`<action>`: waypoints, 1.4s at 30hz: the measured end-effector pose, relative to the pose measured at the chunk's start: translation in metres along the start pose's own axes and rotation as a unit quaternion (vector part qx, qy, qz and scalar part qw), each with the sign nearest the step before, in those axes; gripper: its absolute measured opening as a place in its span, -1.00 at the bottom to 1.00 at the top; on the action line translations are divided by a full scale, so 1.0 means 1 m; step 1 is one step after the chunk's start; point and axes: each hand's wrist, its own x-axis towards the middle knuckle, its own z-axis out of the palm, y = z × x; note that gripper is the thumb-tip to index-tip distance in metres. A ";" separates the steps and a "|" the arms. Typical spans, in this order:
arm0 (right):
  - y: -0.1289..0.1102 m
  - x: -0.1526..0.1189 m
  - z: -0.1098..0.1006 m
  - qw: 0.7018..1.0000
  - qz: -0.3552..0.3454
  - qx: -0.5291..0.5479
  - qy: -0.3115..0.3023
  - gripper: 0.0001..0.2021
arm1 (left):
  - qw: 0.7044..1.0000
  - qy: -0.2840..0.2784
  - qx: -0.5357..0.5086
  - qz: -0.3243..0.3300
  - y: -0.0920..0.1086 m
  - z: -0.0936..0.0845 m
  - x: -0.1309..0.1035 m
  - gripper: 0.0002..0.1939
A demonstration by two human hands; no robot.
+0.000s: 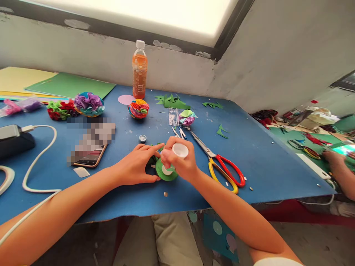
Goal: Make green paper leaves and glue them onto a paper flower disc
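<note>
My right hand [184, 162] is closed round a white tube, which looks like a glue stick [180, 150]. Its lower end presses on a round green paper disc [166, 176] on the blue table. With thumb and index finger curved round the disc's left side, my left hand [135, 164] steadies it. Darker green pieces lie partly hidden between the hands. Just beyond them is a small round cap [142, 138]. Scissors [212, 155] with red and yellow handles lie right of my right hand.
Pleated paper balls [138, 109], a drink bottle [139, 74] and green paper scraps [173, 101] stand or lie toward the wall. At left are a phone [91, 157], a white cable [39, 155] crossing my left arm, and a tape roll [6, 179]. Another person's hand [332, 159] shows far right.
</note>
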 end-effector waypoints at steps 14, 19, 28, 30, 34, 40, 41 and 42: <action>0.002 0.003 -0.002 0.999 -0.009 0.036 -0.030 -0.83 | 1.000 0.011 0.004 0.008 -0.007 0.007 0.000 -0.39; 0.003 0.002 -0.015 0.995 0.011 0.097 -0.037 -0.81 | 1.000 0.004 0.002 0.001 -0.005 0.006 0.000 -0.22; 0.008 0.002 -0.034 0.958 0.067 0.272 -0.056 -0.80 | 1.000 0.004 -0.014 -0.008 -0.004 0.005 0.000 -0.18; 0.009 0.000 -0.030 0.959 0.068 0.268 -0.057 -0.80 | 1.000 0.008 -0.016 -0.006 -0.006 0.005 0.000 -0.18; 0.013 -0.005 -0.016 0.967 0.040 0.252 -0.004 -0.81 | 1.000 0.002 -0.014 -0.001 -0.008 0.006 0.000 -0.18; 0.013 0.001 0.000 0.994 0.022 0.096 0.041 -0.83 | 1.000 0.004 0.004 0.003 -0.009 0.006 0.001 -0.30; 0.012 0.003 -0.003 0.995 0.031 0.096 0.024 -0.83 | 1.000 0.003 0.004 0.001 -0.008 0.006 0.001 -0.30; 0.011 0.003 -0.006 0.994 0.038 0.102 0.010 -0.83 | 1.000 0.002 0.004 0.000 -0.008 0.006 0.001 -0.29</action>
